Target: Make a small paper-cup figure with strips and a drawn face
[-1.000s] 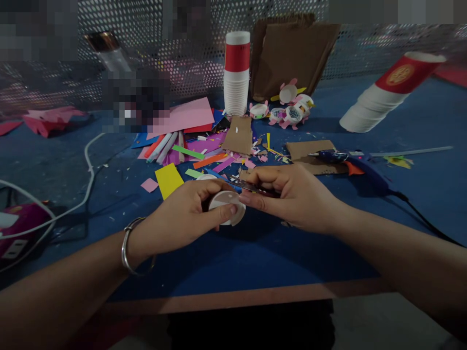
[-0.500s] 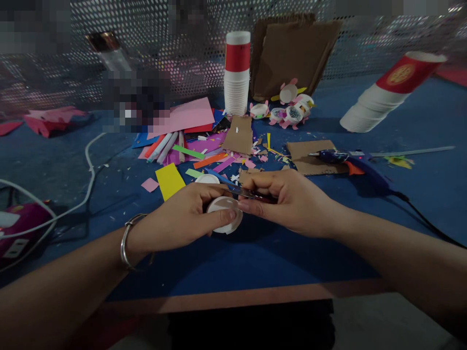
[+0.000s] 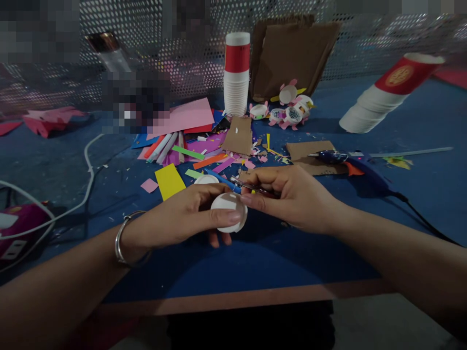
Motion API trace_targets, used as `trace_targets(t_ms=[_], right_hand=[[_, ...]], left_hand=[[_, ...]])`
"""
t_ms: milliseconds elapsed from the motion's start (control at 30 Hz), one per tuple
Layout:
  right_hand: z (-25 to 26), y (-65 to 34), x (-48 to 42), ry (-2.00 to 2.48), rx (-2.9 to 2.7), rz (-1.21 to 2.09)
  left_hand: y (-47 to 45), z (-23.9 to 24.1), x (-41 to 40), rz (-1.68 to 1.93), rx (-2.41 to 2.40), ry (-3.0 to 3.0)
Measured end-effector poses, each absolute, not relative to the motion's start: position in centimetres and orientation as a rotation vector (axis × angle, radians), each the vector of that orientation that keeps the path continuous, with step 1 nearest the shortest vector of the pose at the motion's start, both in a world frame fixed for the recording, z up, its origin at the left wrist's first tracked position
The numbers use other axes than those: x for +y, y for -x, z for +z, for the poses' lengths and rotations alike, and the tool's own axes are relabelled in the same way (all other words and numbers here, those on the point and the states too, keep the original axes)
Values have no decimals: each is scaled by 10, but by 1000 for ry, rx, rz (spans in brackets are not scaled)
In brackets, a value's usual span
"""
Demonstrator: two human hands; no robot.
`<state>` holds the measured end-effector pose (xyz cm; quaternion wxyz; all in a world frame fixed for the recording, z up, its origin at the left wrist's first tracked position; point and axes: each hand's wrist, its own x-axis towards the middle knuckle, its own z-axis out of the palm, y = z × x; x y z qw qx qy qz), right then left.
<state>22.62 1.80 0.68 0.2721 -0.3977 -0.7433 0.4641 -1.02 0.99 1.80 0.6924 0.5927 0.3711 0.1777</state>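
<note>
My left hand (image 3: 186, 214) pinches a white round paper-cup bottom (image 3: 222, 201), the thumb lying across its face and fingertips showing below it. Closed around a pair of scissors (image 3: 251, 186) is my right hand (image 3: 295, 199); the handles are mostly hidden in the fingers. The blades point left, just above the cup bottom's upper right edge, and my right thumb is close to its rim. Behind my left fingers lies a second white disc (image 3: 206, 179), partly covered. A blue pen (image 3: 222, 180) rests beside it, close to the blades.
Coloured paper strips, a yellow sheet (image 3: 170, 181) and scraps lie ahead. A glue gun (image 3: 365, 170) rests by cardboard (image 3: 310, 155) at right. Cup stacks (image 3: 236, 92) (image 3: 386, 97) and small paper turtles (image 3: 292, 114) stand behind. At left, a white cable (image 3: 87, 170) runs to a purple power strip (image 3: 25, 223).
The cup bottom has turned in my left hand and shifted slightly right, with my left fingertips now showing below it. The scissors' blades have tilted up and drawn back a little to the right.
</note>
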Motion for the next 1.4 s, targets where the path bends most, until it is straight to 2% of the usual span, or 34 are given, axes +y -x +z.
trace_targets(t_ms=[300, 533, 800, 1400], right_hand=[[8, -226, 17, 1055, -1891, 1194], [15, -220, 14, 907, -1767, 1240], [13, -226, 11, 933, -1789, 1161], [8, -225, 15, 1055, -1875, 1131]], left_hand=[[14, 19, 15, 468, 735, -1029], [15, 12, 19, 603, 721, -1285], [21, 4, 24, 821, 771, -1536], [10, 21, 14, 540, 792, -1034]])
